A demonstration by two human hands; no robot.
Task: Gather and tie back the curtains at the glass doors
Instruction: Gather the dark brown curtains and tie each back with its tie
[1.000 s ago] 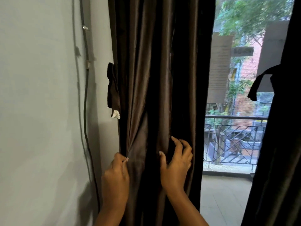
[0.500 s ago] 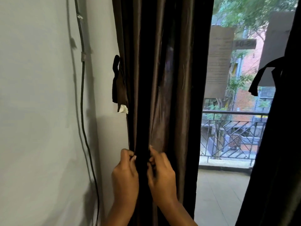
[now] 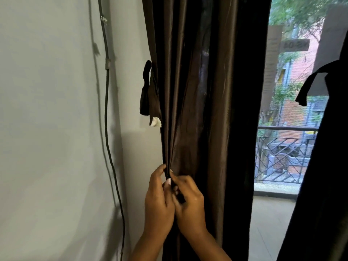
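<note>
Dark brown curtain (image 3: 203,102), glossy and satiny, hangs in long vertical pleats beside the pale wall, drawn in narrow at the left of the glass doors. Its folds pinch together into a tight ridge low on its left edge. A black tie-back strap (image 3: 146,91) dangles loose against the wall just beside that edge, a white tag at its foot. At far right, a second dark curtain (image 3: 320,185) hangs, its own black strap (image 3: 310,85) drooping free.
</note>
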